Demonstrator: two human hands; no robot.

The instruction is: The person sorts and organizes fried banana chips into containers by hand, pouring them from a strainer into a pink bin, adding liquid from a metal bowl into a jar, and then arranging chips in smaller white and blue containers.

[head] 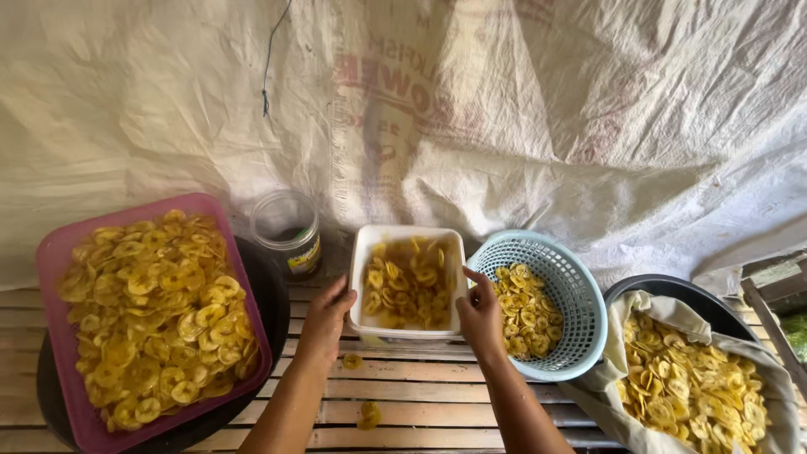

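Your left hand (326,313) and right hand (480,316) clasp opposite side walls of the white tub (409,286), fingers curled on its rim. It likely feels light but flexes; grip low. Beyond your fingertips it holds glossy, brittle yellow chips. Right of your right fingers sits the blue basket (580,294).

One pink tray (50,252), one white tub (363,252), one blue basket (580,303), one jar (287,227), two hands (326,318).

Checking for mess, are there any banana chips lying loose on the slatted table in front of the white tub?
Yes, two loose banana chips lie on the slatted table just in front of the white tub.
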